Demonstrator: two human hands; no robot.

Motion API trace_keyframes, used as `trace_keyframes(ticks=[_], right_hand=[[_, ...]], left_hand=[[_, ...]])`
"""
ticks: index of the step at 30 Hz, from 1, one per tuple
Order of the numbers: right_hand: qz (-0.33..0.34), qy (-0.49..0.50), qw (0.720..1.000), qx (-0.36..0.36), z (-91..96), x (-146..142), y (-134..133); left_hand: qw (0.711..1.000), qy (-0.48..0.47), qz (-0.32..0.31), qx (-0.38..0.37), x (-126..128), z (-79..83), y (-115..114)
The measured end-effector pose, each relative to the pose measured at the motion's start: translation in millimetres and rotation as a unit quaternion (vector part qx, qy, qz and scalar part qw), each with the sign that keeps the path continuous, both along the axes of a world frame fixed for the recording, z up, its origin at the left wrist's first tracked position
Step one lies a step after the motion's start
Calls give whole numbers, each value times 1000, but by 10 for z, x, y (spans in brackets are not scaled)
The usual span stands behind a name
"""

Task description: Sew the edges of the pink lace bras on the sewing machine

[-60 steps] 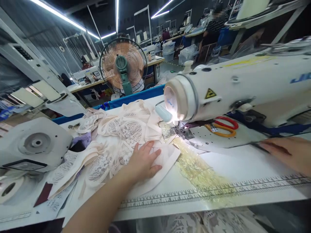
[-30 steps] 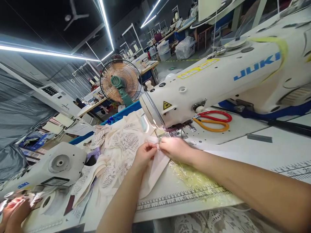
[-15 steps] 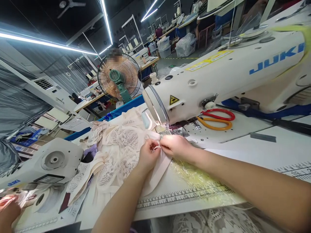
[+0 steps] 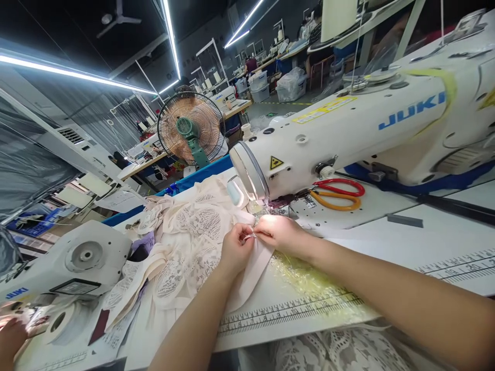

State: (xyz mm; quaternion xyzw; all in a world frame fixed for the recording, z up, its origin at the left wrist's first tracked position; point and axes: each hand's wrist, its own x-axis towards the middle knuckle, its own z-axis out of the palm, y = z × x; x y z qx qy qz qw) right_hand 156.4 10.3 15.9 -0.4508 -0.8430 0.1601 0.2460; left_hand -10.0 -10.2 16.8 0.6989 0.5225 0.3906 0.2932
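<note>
Both my hands meet just in front of the needle area of a white sewing machine. My left hand pinches the edge of a pale cream piece of fabric. Close against it, my right hand has its fingertips closed on the same fabric. The strip between the fingertips is too small to make out fully. Cream lace pieces lie in a heap to the left of my hands. Beneath my right forearm is a pile of yellowish thread scraps.
Scissors with red and orange handles lie by the machine bed. A printed ruler runs along the table's front edge. At left stand a second sewing machine and a white roll, near another person's hand. A fan stands behind.
The view has shifted slightly, so the machine appears further left and lower. My hands keep the same pinch on the fabric, barely moved.
</note>
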Motion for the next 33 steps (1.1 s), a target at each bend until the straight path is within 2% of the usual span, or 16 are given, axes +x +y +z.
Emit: trace_keyframes(ticks=[6,13,19,24,27,33], right_hand=[[8,-17,1000,-5,-10,-12,-13],[-40,-3,999,-25,-41,-87,-38],[-67,101,992,-39,-3,-75,-25],[-20,218,973,-72,3,14,32],[-2,273,957,-101,-40,9,50],[19,328,937,-118,-32,-61,-16]], left_hand=[[1000,23,0,15,23,-6,-26],[999,43,14,13,45,-33,-12],[998,64,16,-5,56,-32,-9],[995,93,42,-15,4,-58,5],[994,103,36,-25,-12,-93,18],[991,122,18,-49,28,-82,8]])
